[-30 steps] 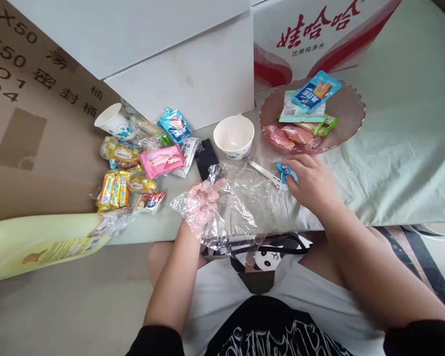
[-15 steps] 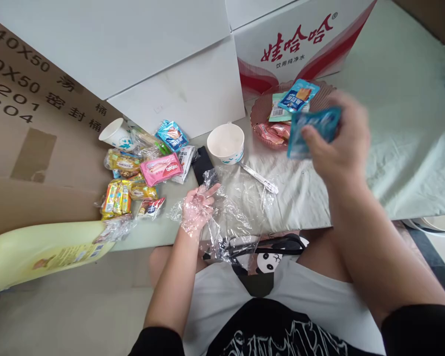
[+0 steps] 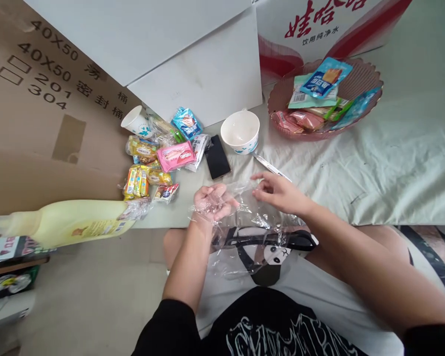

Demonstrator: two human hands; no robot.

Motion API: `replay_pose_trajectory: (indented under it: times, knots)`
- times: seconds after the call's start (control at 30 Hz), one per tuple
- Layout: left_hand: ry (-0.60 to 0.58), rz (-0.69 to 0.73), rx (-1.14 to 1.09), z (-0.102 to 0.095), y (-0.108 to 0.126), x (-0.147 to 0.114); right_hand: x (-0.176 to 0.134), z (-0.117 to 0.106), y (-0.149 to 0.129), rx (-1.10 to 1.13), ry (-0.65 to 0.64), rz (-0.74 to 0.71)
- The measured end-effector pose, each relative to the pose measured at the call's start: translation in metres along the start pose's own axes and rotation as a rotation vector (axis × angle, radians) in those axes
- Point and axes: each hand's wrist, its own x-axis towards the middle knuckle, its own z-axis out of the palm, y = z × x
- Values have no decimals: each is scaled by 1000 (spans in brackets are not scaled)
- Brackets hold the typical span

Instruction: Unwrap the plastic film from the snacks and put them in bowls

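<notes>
A crumpled clear plastic bag (image 3: 259, 217) spreads between my hands over the table's front edge and my lap. My left hand (image 3: 214, 201) is curled palm up with the bag's film around its fingers. At the bag's right side is my right hand (image 3: 278, 192), index finger stretched out and the others partly bent, with no packet in it. Beyond it, a pink ribbed bowl (image 3: 371, 74) holds snack packets, among them a blue packet (image 3: 328, 78) on top and another blue packet (image 3: 359, 106) along the right side.
A white paper cup (image 3: 241, 131), a phone (image 3: 217, 157) and a thin white pen-like item (image 3: 272, 165) lie ahead. Leftward are a pink snack packet (image 3: 176, 155), several yellow packets, a tipped paper cup (image 3: 136, 121) and a pale yellow bottle (image 3: 81, 222). Boxes (image 3: 200, 74) stand behind.
My right hand has let go of a blue packet, now in the pink bowl, and come back to the plastic bag. My left hand stays with the bag. The view has shifted.
</notes>
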Motion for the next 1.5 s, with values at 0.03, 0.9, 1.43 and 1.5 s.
replay_pose_trajectory:
  times: [0.03, 0.9, 1.43, 1.5]
  knots:
    - [39, 54, -15, 4, 4, -3, 1, -1, -3, 67, -1, 29]
    - [636, 730, 225, 6, 16, -65, -6, -32, -10, 259, 427, -164]
    - [687, 905, 738, -8, 26, -77, -22, -43, -27, 208, 217, -102]
    - [560, 872, 603, -9, 30, -82, -25, -47, -31, 419, 117, -99]
